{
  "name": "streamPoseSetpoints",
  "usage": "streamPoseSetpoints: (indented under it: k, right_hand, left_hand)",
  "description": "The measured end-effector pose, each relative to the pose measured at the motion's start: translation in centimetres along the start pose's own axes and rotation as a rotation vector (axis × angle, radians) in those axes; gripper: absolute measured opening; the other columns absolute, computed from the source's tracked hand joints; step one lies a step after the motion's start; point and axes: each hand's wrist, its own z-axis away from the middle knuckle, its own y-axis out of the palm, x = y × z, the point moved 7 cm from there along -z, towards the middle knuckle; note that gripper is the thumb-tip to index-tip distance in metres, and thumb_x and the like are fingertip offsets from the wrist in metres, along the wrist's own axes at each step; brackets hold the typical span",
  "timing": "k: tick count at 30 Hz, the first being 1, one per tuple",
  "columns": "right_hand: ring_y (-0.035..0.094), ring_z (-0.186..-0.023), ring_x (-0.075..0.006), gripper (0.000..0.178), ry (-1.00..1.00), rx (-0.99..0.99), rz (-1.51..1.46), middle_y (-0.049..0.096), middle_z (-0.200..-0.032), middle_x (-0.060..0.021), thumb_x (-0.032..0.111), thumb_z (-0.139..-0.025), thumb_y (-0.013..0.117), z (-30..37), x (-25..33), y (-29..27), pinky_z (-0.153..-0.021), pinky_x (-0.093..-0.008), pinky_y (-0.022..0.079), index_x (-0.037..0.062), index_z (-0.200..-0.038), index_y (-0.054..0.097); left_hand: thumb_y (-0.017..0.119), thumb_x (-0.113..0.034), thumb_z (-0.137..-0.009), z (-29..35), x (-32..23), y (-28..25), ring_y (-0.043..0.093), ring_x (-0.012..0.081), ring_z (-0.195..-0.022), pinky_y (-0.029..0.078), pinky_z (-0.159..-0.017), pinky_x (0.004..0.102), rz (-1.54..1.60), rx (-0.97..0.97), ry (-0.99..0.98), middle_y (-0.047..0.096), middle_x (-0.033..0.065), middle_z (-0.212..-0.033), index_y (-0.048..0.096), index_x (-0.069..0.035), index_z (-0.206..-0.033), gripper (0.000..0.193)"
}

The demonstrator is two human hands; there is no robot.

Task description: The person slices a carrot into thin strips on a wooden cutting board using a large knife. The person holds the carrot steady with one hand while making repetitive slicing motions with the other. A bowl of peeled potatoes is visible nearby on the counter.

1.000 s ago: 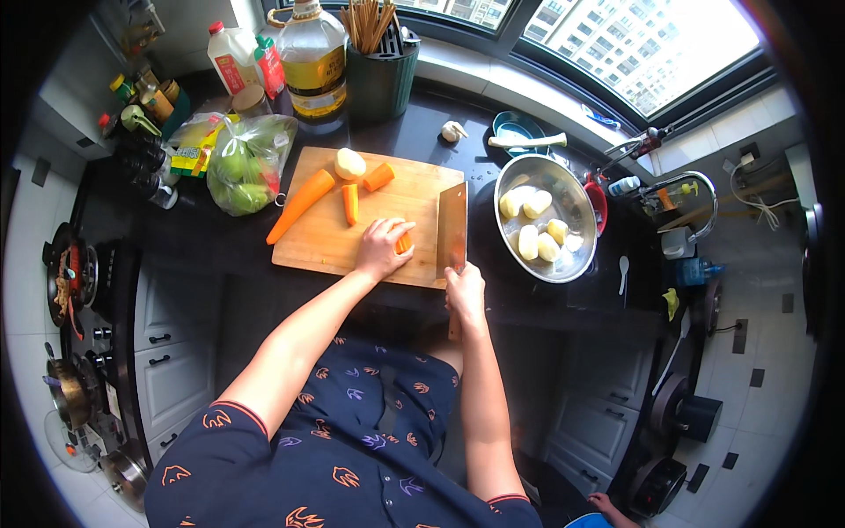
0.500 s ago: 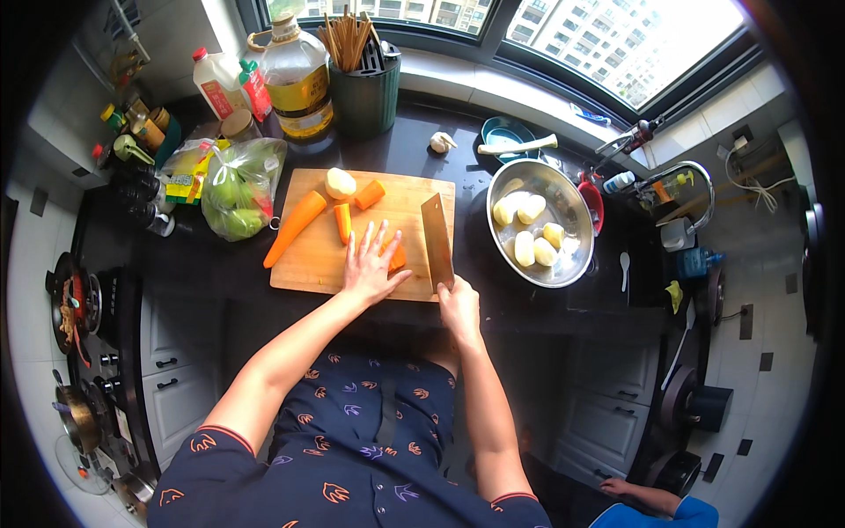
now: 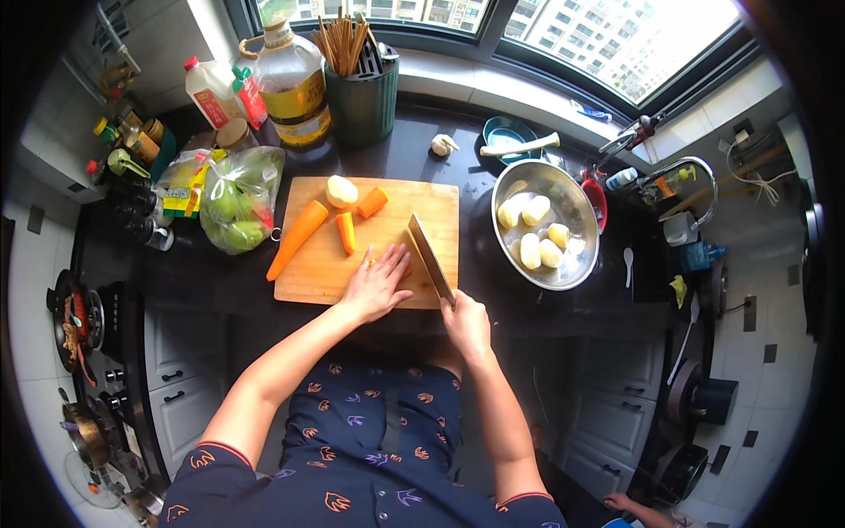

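My right hand (image 3: pixel 466 327) is closed around the handle of a cleaver (image 3: pixel 428 255), whose blade stands tilted over the right part of the wooden cutting board (image 3: pixel 304 280). Flat on the board, just left of the blade, lies my left hand (image 3: pixel 377 283), fingers stretched out over a piece of carrot. Little of that piece shows, only orange bits at its edges. Farther left on the board are a long peeled carrot (image 3: pixel 297 239), two shorter carrot pieces (image 3: pixel 346 232) (image 3: pixel 373 202) and a peeled potato (image 3: pixel 341 191).
Right of the board stands a steel bowl (image 3: pixel 569 280) with several peeled potatoes. A garlic bulb (image 3: pixel 443 145), a peeler-like handled tool on a teal dish (image 3: pixel 506 132), an oil jug (image 3: pixel 295 84) and a chopstick holder (image 3: pixel 363 106) line the back. A bag of green vegetables (image 3: pixel 236 207) sits left.
The cleaver's blade has swung leftward, its top edge closer to my left hand. My left hand's fingers have drawn together and cover more of the carrot piece. The view has shifted slightly.
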Motion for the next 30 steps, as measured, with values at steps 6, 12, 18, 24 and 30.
streamPoseSetpoints:
  k: [6,12,18,24,30]
  right_hand:
    - [0.068,-0.092,-0.0448,0.025,-0.002,0.014,-0.007,0.07,-0.09,-0.0257,0.028,-0.097,0.059,-0.2,0.4,-0.3,-0.081,-0.0511,0.055,0.01,-0.108,0.073]
    - [0.068,-0.089,-0.0456,0.024,-0.029,0.004,0.006,0.07,-0.088,-0.0261,0.028,-0.097,0.059,-0.3,0.0,-0.1,-0.08,-0.0524,0.055,0.009,-0.107,0.072]
    - [0.068,-0.088,-0.0462,0.025,-0.041,0.055,0.027,0.07,-0.085,-0.0262,0.028,-0.098,0.059,-0.7,0.2,-0.6,-0.078,-0.0534,0.055,0.0076,-0.104,0.071]
    - [0.069,-0.084,-0.046,0.022,-0.085,0.041,0.078,0.07,-0.084,-0.0257,0.026,-0.098,0.059,-0.2,1.3,-0.4,-0.076,-0.0541,0.056,0.0087,-0.105,0.069]
    - [0.07,-0.08,-0.0447,0.022,-0.12,0.031,0.114,0.07,-0.082,-0.0238,0.025,-0.098,0.058,-0.3,1.5,-0.5,-0.074,-0.054,0.057,0.0112,-0.111,0.07]
  left_hand:
    - [0.054,-0.052,-0.098,0.4,-0.1,-0.4,0.023,0.0265,-0.155,0.016,-0.125,0.0533,-0.033,-0.007,0.082,0.03,0.0121,-0.165,0.033,-0.005,-0.157,0.077]
    - [0.055,-0.05,-0.098,0.5,-0.3,-1.7,0.022,0.0262,-0.155,0.016,-0.125,0.0525,0.049,-0.047,0.066,0.029,0.0117,-0.166,0.034,-0.006,-0.156,0.076]
    - [0.06,-0.037,-0.098,0.7,0.3,-2.4,0.026,0.0286,-0.154,0.021,-0.124,0.0517,0.106,-0.007,0.065,0.033,0.0126,-0.163,0.038,-0.007,-0.154,0.068]
    - [0.064,-0.023,-0.094,0.4,1.5,-1.3,0.035,0.0292,-0.149,0.03,-0.121,0.0521,0.135,-0.033,0.124,0.042,0.0128,-0.158,0.046,-0.008,-0.149,0.059]
    - [0.06,-0.016,-0.095,-0.1,0.8,-3.3,0.039,0.0291,-0.147,0.034,-0.119,0.0508,0.185,-0.043,0.129,0.047,0.0124,-0.154,0.049,-0.01,-0.147,0.054]
